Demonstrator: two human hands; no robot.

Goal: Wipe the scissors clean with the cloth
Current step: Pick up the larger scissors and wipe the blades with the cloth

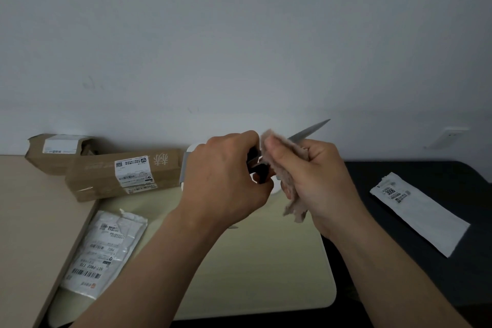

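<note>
A plain grey-white wall (pixel 239 34) fills the top half. A small white wall plate (pixel 450 136) sits at 3 o'clock. At 8 o'clock is a light wooden table (pixel 21 208), at 6 o'clock a cream tabletop (pixel 266 261), and at 4 o'clock a black table (pixel 426 168). The light is soft.

Scissors (pixel 308 131) between boxes (pixel 106 178) and envelope (pixel 423 217)

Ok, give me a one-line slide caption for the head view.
Left hand grips the scissors by the handles; right hand pinches the cloth around the blades.
</note>
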